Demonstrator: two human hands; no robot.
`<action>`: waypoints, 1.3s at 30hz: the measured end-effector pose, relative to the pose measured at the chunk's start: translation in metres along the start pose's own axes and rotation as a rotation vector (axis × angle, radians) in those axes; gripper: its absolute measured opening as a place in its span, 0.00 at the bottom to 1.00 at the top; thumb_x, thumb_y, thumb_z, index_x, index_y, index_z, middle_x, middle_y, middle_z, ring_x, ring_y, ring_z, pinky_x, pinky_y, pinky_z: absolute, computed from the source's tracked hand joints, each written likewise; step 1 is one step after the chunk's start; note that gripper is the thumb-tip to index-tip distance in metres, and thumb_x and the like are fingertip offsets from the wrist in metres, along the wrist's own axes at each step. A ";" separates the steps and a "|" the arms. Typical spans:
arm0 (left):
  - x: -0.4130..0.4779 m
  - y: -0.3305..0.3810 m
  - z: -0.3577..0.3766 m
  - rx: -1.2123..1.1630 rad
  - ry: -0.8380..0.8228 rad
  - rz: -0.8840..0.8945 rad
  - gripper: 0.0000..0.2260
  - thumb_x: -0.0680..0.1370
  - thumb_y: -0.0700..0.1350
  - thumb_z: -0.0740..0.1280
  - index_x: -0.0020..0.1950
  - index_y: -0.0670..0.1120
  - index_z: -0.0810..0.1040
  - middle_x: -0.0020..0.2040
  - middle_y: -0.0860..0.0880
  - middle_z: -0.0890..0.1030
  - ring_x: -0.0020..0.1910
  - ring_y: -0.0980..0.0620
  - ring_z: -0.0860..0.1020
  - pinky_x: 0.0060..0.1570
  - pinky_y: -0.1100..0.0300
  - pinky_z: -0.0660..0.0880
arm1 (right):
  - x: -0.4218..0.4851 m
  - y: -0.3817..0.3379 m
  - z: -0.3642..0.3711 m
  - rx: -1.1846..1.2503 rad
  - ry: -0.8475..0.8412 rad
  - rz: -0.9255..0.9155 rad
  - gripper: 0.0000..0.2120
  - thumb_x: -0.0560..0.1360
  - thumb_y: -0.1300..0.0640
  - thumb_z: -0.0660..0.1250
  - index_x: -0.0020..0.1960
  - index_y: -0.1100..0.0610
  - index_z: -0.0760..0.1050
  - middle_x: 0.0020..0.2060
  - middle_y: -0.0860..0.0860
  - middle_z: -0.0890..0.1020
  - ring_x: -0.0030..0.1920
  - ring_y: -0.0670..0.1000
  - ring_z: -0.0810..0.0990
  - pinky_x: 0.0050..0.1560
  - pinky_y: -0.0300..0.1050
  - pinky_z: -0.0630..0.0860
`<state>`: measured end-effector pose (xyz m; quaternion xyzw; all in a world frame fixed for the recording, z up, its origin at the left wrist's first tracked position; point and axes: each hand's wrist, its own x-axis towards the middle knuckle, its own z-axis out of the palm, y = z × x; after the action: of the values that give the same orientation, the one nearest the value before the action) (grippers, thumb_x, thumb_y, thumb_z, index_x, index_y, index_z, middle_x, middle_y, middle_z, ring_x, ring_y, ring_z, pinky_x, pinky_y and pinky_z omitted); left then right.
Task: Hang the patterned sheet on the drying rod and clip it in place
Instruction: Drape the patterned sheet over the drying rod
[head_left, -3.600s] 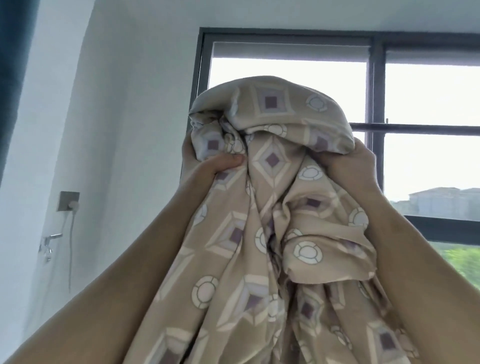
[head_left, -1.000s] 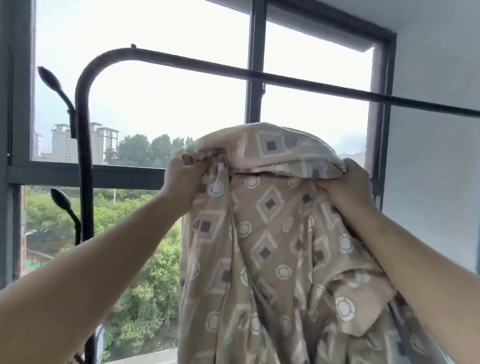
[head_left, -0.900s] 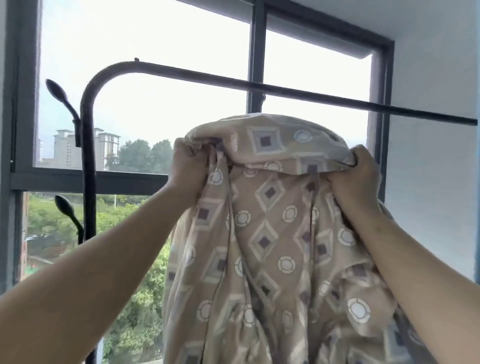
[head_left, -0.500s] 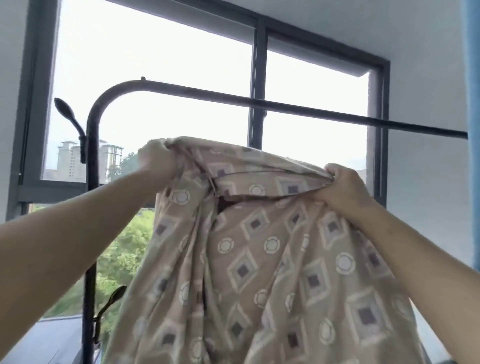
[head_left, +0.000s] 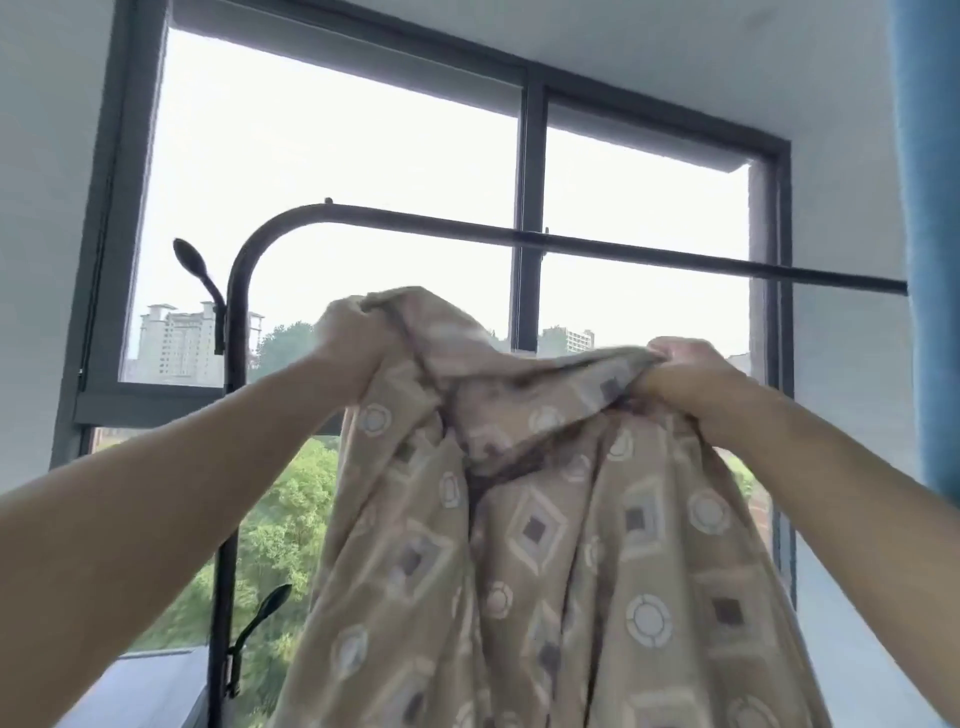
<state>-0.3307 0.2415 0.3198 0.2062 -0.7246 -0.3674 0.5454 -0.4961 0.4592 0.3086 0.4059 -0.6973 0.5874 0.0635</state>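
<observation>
The sheet (head_left: 545, 519) hangs bunched from both fists, its top fold sagging between them and the rest trailing down out of view. The left hand (head_left: 345, 338) has its fingers curled shut on a gathered corner, and the right hand (head_left: 685, 369) is clenched on a wad of the same edge, a little lower. The rod (head_left: 623, 247) runs above and beyond both sets of fingers, well clear of the cloth, so nothing is draped yet. To do this step well, I would judge that both fists should rise together until the gripped edge clears the rod, then carry the fold over it, keeping the hands apart so the cloth spreads instead of roping. The rack's hooks (head_left: 192, 265), left of the left fingers, could snag a loose corner. No clips are in view.
</observation>
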 end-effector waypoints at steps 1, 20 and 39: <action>0.004 -0.004 0.001 -0.068 0.008 -0.011 0.12 0.79 0.43 0.60 0.49 0.38 0.79 0.35 0.45 0.76 0.40 0.45 0.76 0.43 0.49 0.76 | 0.004 0.000 -0.003 0.106 0.117 0.016 0.11 0.68 0.65 0.71 0.35 0.56 0.70 0.34 0.58 0.75 0.34 0.53 0.75 0.32 0.42 0.74; 0.012 0.011 0.037 -0.366 -0.011 0.085 0.19 0.79 0.33 0.56 0.30 0.39 0.78 0.29 0.48 0.72 0.34 0.50 0.67 0.34 0.60 0.64 | 0.019 -0.024 0.033 -0.409 0.322 -0.403 0.13 0.77 0.55 0.58 0.36 0.55 0.59 0.30 0.48 0.68 0.31 0.49 0.64 0.28 0.37 0.61; 0.000 -0.007 0.042 0.009 -0.585 0.240 0.28 0.66 0.62 0.69 0.60 0.50 0.67 0.44 0.51 0.78 0.43 0.50 0.78 0.47 0.53 0.78 | 0.032 -0.032 0.057 -0.325 0.330 -0.361 0.10 0.73 0.57 0.64 0.36 0.55 0.66 0.31 0.49 0.71 0.31 0.46 0.66 0.29 0.40 0.62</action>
<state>-0.3706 0.2499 0.3085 0.0073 -0.8715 -0.3409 0.3525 -0.4747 0.3950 0.3338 0.4070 -0.6790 0.5052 0.3436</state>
